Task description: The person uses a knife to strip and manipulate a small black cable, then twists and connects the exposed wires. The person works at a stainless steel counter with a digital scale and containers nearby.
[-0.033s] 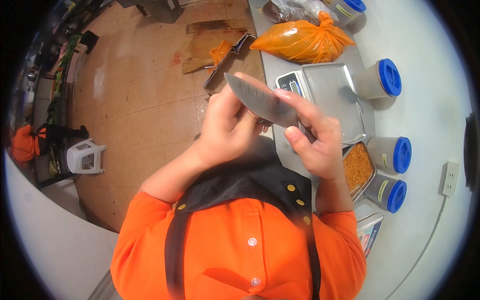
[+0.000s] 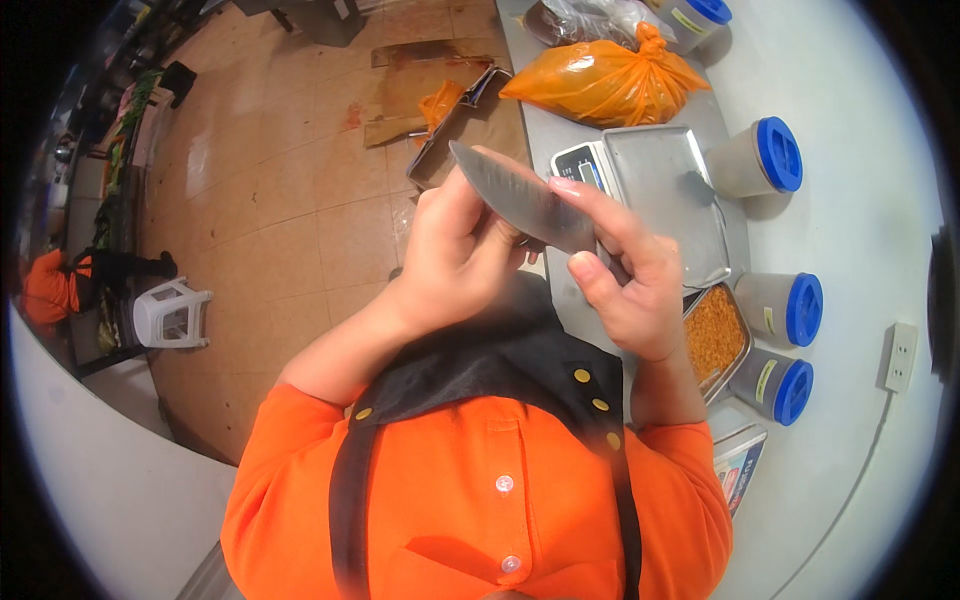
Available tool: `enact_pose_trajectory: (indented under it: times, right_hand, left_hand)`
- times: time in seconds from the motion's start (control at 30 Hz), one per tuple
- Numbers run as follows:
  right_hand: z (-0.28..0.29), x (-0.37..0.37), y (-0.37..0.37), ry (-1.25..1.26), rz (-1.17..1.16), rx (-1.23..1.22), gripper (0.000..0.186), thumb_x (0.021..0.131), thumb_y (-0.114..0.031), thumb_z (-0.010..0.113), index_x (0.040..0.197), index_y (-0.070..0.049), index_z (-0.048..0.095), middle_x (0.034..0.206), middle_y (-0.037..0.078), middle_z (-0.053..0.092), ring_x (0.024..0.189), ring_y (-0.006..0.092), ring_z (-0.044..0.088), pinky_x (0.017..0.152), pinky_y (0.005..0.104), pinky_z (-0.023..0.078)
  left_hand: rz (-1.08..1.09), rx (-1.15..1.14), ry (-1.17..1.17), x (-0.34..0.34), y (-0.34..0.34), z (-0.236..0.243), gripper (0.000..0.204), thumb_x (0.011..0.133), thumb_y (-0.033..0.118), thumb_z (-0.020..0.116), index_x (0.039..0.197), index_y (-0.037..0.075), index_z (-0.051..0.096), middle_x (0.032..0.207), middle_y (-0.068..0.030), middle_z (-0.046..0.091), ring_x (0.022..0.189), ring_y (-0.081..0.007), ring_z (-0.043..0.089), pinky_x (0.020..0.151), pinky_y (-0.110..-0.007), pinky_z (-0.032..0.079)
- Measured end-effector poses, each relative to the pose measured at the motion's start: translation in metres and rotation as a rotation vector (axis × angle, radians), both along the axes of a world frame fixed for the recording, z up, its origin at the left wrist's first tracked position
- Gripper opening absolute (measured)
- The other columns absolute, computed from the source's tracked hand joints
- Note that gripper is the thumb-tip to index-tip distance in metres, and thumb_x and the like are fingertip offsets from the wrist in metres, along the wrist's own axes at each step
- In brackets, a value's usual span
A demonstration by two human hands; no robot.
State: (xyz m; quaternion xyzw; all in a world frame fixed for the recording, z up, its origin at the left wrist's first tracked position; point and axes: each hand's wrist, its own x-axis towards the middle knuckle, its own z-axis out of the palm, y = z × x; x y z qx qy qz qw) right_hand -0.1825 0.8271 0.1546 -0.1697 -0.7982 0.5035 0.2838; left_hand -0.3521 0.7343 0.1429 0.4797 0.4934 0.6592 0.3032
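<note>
The pointed, broad-bladed grey metal knife [image 2: 522,206] is held before the chest, its long axis slanting from tip at far left to handle at near right. The bare right hand [image 2: 640,285] grips the handle end; the bare left hand [image 2: 455,250] curls below the blade, contents hidden.

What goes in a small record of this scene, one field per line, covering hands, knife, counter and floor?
Right hand: holding the knife, index finger against the blade
Left hand: partly behind the blade; its grip is hidden
Knife tip: toward the picture's upper left
Counter: tied orange bag, scale, metal tray, blue-lidded containers, orange-brown food in another tray
Floor: tiled, with a white stool at left
</note>
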Motion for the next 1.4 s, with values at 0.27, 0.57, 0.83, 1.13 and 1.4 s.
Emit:
enact_pose_trajectory:
  times: [0.27,0.57,0.83,1.13,1.4]
  right_hand:
    - [-0.01,-0.009,-0.018,0.091,-0.22,-0.034,0.044,0.097,-0.015,0.057,0.138,-0.003,0.054,0.096,0.007,0.069,0.066,0.0091,0.057,0.06,0.0229,0.048]
    - [0.0,0.0,0.004,0.278,-0.186,-0.533,0.043,0.1,-0.013,0.052,0.141,-0.002,0.045,0.067,-0.007,0.045,0.054,-0.0008,0.034,0.047,0.0169,0.025]
    - [0.011,-0.011,0.02,0.025,-0.076,-0.312,0.024,0.086,-0.001,0.067,0.11,-0.002,0.061,0.065,-0.006,0.052,0.058,0.0001,0.042,0.052,0.0191,0.03]
    - [0.012,-0.017,0.032,-0.131,-0.072,0.151,0.026,0.072,-0.002,0.069,0.096,-0.003,0.063,0.066,0.007,0.059,0.058,0.0074,0.051,0.055,0.0243,0.044]
    - [0.01,-0.018,0.027,-0.169,-0.108,0.129,0.021,0.073,-0.003,0.07,0.093,-0.003,0.06,0.066,0.009,0.061,0.058,0.0063,0.053,0.054,0.0234,0.043]
  left_hand:
    - [0.11,0.028,0.062,0.003,0.004,-0.012,0.008,0.095,-0.004,0.056,0.103,0.0,0.056,0.074,-0.0067,0.066,0.058,-0.0084,0.061,0.052,-0.023,0.047]
    - [-0.071,-0.06,-0.254,-0.003,0.003,-0.008,0.01,0.101,0.01,0.055,0.104,0.001,0.052,0.08,-0.0035,0.061,0.059,-0.0046,0.053,0.048,-0.019,0.039]
    - [-0.199,-0.183,-0.271,-0.002,0.005,-0.006,0.009,0.101,0.01,0.055,0.102,0.001,0.053,0.081,-0.0028,0.06,0.063,-0.005,0.054,0.055,-0.02,0.042]
    - [-0.111,-0.125,-0.126,0.004,0.009,-0.02,0.009,0.099,0.004,0.055,0.107,-0.001,0.057,0.082,-0.0038,0.063,0.066,-0.0081,0.058,0.057,-0.024,0.047]
    - [-0.101,-0.179,-0.051,0.007,0.009,-0.019,0.008,0.098,0.002,0.055,0.105,-0.001,0.057,0.076,-0.0053,0.064,0.065,-0.0084,0.06,0.056,-0.024,0.047]
